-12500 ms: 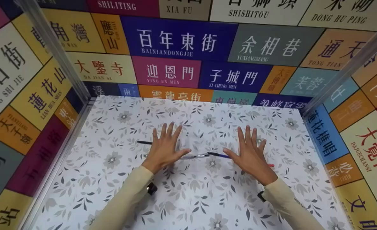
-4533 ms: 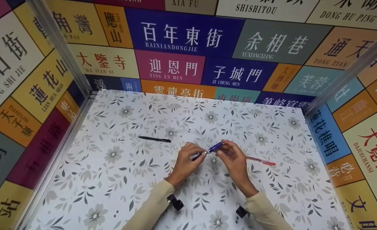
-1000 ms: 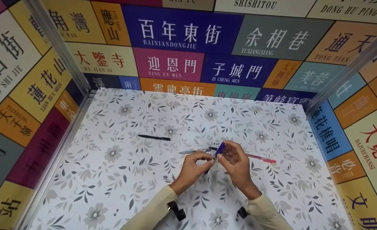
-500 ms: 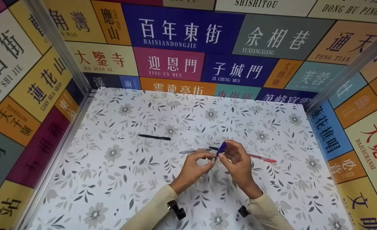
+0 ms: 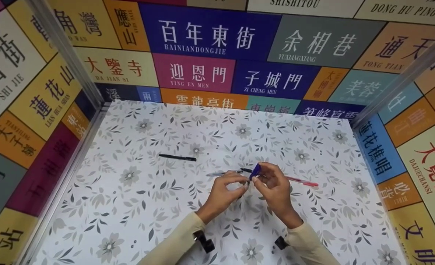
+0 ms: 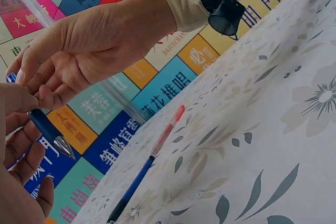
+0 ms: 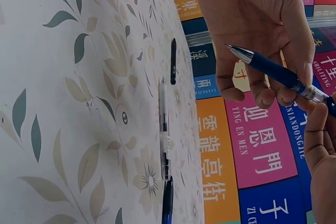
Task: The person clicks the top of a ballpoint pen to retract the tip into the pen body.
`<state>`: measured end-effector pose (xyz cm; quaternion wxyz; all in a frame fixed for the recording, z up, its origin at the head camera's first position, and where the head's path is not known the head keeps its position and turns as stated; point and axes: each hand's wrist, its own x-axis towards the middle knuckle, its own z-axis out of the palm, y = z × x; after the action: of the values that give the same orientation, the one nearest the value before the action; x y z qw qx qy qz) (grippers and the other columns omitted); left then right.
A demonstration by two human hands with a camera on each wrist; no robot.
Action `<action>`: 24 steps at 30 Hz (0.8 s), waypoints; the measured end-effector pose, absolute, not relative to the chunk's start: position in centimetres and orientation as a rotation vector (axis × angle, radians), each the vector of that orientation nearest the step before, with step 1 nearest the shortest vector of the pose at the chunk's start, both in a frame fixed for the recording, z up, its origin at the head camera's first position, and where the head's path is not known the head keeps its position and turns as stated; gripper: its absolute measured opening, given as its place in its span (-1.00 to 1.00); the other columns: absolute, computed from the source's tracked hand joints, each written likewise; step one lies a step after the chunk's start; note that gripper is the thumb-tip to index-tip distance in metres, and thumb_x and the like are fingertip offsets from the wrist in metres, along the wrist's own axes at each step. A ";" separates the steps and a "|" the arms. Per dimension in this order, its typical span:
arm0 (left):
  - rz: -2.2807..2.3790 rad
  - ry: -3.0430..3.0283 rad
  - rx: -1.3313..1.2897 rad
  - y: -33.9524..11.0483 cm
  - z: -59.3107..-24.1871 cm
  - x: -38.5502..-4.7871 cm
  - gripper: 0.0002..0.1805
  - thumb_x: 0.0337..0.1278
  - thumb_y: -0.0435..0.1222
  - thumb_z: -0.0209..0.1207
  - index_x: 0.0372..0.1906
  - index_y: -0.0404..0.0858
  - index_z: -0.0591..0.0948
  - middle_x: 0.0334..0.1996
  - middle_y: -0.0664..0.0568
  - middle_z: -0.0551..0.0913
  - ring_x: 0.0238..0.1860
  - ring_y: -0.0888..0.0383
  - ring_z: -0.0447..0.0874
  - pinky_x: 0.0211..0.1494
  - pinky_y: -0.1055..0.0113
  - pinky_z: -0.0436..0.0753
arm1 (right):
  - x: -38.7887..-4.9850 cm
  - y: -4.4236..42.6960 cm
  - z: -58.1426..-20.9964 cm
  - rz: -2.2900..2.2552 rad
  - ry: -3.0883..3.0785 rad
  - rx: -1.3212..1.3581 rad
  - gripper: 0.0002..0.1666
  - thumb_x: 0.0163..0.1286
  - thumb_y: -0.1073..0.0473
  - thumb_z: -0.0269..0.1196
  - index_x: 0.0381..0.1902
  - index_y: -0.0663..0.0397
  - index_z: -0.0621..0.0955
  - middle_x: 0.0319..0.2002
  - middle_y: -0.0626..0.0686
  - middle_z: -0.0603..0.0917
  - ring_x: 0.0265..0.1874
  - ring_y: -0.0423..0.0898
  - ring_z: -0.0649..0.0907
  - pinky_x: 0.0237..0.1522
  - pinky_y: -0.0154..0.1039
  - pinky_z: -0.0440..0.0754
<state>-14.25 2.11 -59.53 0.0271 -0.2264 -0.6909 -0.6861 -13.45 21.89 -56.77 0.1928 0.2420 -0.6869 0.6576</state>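
Observation:
Both hands hold one blue pen [image 5: 255, 171] above the table. The left hand [image 5: 224, 193] pinches its lower part between thumb and fingertips. The right hand [image 5: 275, 189] pinches the upper blue part, its other fingers curled. In the left wrist view the pen's dark grip [image 6: 46, 125] and silver tip point down and outward, below the right hand [image 6: 100, 43]. The right wrist view shows the pen [image 7: 275, 72] lying across the fingers of the left hand [image 7: 257, 24], with the right hand [image 7: 323, 166] at its far end, partly cut off.
A black pen [image 5: 177, 157] lies left of the hands. Behind them are a clear pen [image 5: 221, 173] and another blue pen [image 6: 134, 182], whose end meets a red pen [image 5: 304, 182]. The floral tabletop [image 5: 165, 129] stands between panels [image 5: 210, 33] covered in signs.
At first both hands were spread flat above the pens. They then came together on the blue pen, which now stands steeper than several seconds ago. Over the last second the hands barely move.

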 end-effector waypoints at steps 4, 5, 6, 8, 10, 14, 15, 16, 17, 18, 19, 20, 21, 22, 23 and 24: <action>-2.101 -2.141 -0.677 2.2 -59.3 -14.2 -0.77 0.36 -0.47 0.44 0.04 -0.23 0.88 -0.06 0.02 0.87 0.02 -0.03 0.74 0.21 0.20 0.67 | -13.5 21.8 -56.9 1.853 -1.915 0.678 -0.39 0.29 0.76 0.32 0.30 0.56 0.56 0.04 0.41 0.69 0.05 -0.01 0.80 0.06 -0.23 0.80; -2.096 -2.147 -0.668 2.2 -59.2 -14.1 -0.77 0.36 -0.48 0.43 0.04 -0.25 0.88 -0.06 -0.01 0.87 0.02 -0.03 0.74 0.21 0.20 0.67 | -13.5 21.8 -56.9 1.852 -1.918 0.672 -0.39 0.30 0.76 0.32 0.31 0.56 0.55 0.04 0.41 0.69 0.05 -0.01 0.80 0.06 -0.23 0.80; -2.092 -2.155 -0.658 2.3 -59.2 -14.1 -0.77 0.36 -0.49 0.43 0.04 -0.27 0.88 -0.06 -0.04 0.87 0.02 -0.03 0.74 0.21 0.19 0.67 | -13.5 21.8 -57.0 1.852 -1.921 0.666 -0.39 0.31 0.76 0.32 0.32 0.55 0.55 0.04 0.38 0.69 0.05 -0.01 0.80 0.05 -0.24 0.80; -2.091 -2.173 -0.639 2.3 -59.0 -14.1 -0.77 0.36 -0.52 0.41 0.04 -0.33 0.86 -0.07 -0.09 0.86 0.02 -0.03 0.74 0.21 0.19 0.67 | -13.5 21.7 -57.1 1.848 -1.933 0.645 -0.37 0.33 0.74 0.31 0.35 0.53 0.53 0.05 0.36 0.68 0.04 -0.02 0.80 0.02 -0.25 0.80; -2.091 -2.192 -0.622 2.3 -59.0 -14.1 -0.77 0.35 -0.53 0.41 0.04 -0.36 0.86 -0.06 -0.12 0.86 0.03 -0.03 0.73 0.21 0.19 0.66 | -13.5 21.7 -57.2 1.852 -1.935 0.630 -0.34 0.34 0.73 0.31 0.39 0.51 0.51 0.04 0.33 0.68 0.03 -0.02 0.80 0.00 -0.26 0.80; -2.069 -2.208 -0.622 2.2 -59.0 -14.1 -0.77 0.35 -0.52 0.42 0.03 -0.33 0.86 -0.06 -0.09 0.85 0.04 -0.02 0.73 0.23 0.16 0.66 | -13.6 21.8 -57.4 1.881 -1.919 0.634 -0.28 0.35 0.74 0.30 0.46 0.52 0.45 0.03 0.35 0.66 0.01 -0.02 0.79 0.00 -0.28 0.79; -2.058 -2.207 -0.629 2.1 -59.0 -14.1 -0.78 0.36 -0.50 0.43 0.04 -0.30 0.86 -0.06 -0.07 0.85 0.04 -0.02 0.73 0.24 0.15 0.67 | -13.7 21.8 -57.4 1.891 -1.913 0.646 -0.27 0.34 0.74 0.30 0.46 0.54 0.45 0.03 0.36 0.66 0.00 -0.02 0.79 0.01 -0.28 0.79; -2.044 -2.206 -0.638 2.0 -59.0 -14.1 -0.78 0.37 -0.48 0.43 0.04 -0.27 0.87 -0.06 -0.05 0.85 0.05 -0.01 0.73 0.25 0.13 0.67 | -13.7 21.8 -57.4 1.897 -1.910 0.660 -0.26 0.34 0.75 0.30 0.46 0.55 0.44 0.03 0.37 0.66 0.01 -0.02 0.79 0.02 -0.28 0.78; -2.032 -2.208 -0.649 1.8 -59.1 -14.2 -0.78 0.38 -0.46 0.43 0.04 -0.24 0.87 -0.05 -0.02 0.85 0.06 0.00 0.73 0.27 0.12 0.66 | -13.7 21.9 -57.5 1.903 -1.907 0.676 -0.26 0.34 0.76 0.29 0.47 0.56 0.43 0.03 0.38 0.66 0.01 -0.02 0.79 0.04 -0.29 0.78; -2.021 -2.211 -0.658 1.7 -59.1 -14.2 -0.79 0.39 -0.44 0.44 0.04 -0.22 0.87 -0.04 0.02 0.85 0.07 0.02 0.73 0.28 0.12 0.66 | -13.7 21.9 -57.5 1.906 -1.906 0.691 -0.25 0.34 0.76 0.29 0.48 0.56 0.42 0.04 0.38 0.66 0.01 -0.01 0.78 0.05 -0.29 0.77; -2.011 -2.213 -0.666 1.5 -59.2 -14.3 -0.79 0.40 -0.41 0.44 0.04 -0.19 0.88 -0.04 0.04 0.85 0.07 0.04 0.73 0.28 0.11 0.66 | -13.7 22.0 -57.5 1.900 -1.914 0.700 -0.24 0.34 0.75 0.29 0.49 0.55 0.42 0.05 0.38 0.67 0.02 -0.02 0.79 0.06 -0.28 0.77; -1.997 -2.215 -0.677 1.4 -59.3 -14.4 -0.80 0.41 -0.40 0.45 0.04 -0.17 0.88 -0.03 0.08 0.85 0.08 0.06 0.72 0.29 0.11 0.66 | -13.7 22.0 -57.5 1.895 -1.922 0.707 -0.23 0.34 0.75 0.29 0.49 0.54 0.41 0.06 0.37 0.67 0.02 -0.02 0.79 0.07 -0.27 0.77; -1.986 -2.219 -0.686 1.2 -59.3 -14.5 -0.80 0.41 -0.38 0.45 0.04 -0.15 0.88 -0.03 0.11 0.85 0.09 0.08 0.72 0.29 0.12 0.66 | -13.8 22.1 -57.5 1.893 -1.926 0.710 -0.23 0.35 0.74 0.29 0.50 0.55 0.41 0.07 0.37 0.68 0.02 -0.02 0.79 0.08 -0.27 0.77; -1.975 -2.222 -0.692 1.0 -59.4 -14.5 -0.81 0.42 -0.37 0.45 0.04 -0.13 0.88 -0.03 0.13 0.85 0.09 0.09 0.72 0.29 0.14 0.66 | -13.8 22.2 -57.5 1.884 -1.934 0.713 -0.23 0.35 0.74 0.29 0.50 0.53 0.41 0.07 0.37 0.68 0.03 -0.01 0.79 0.08 -0.27 0.77; -1.961 -2.226 -0.700 0.8 -59.4 -14.6 -0.81 0.42 -0.36 0.45 0.04 -0.12 0.88 -0.02 0.15 0.85 0.09 0.10 0.71 0.29 0.14 0.66 | -13.8 22.3 -57.6 1.879 -1.938 0.718 -0.23 0.35 0.74 0.29 0.51 0.54 0.40 0.08 0.38 0.67 0.03 0.01 0.79 0.09 -0.27 0.77; -1.946 -2.227 -0.703 0.6 -59.5 -14.7 -0.80 0.41 -0.37 0.46 0.04 -0.12 0.88 -0.02 0.16 0.85 0.08 0.10 0.71 0.28 0.15 0.66 | -13.8 22.5 -57.6 1.871 -1.951 0.716 -0.24 0.36 0.73 0.29 0.50 0.53 0.41 0.08 0.38 0.68 0.03 0.02 0.79 0.09 -0.27 0.77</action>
<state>-14.71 0.58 -59.48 0.0508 -0.2308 -0.7316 -0.6394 -13.81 22.47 -57.60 0.1718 0.2523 -0.6873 0.6591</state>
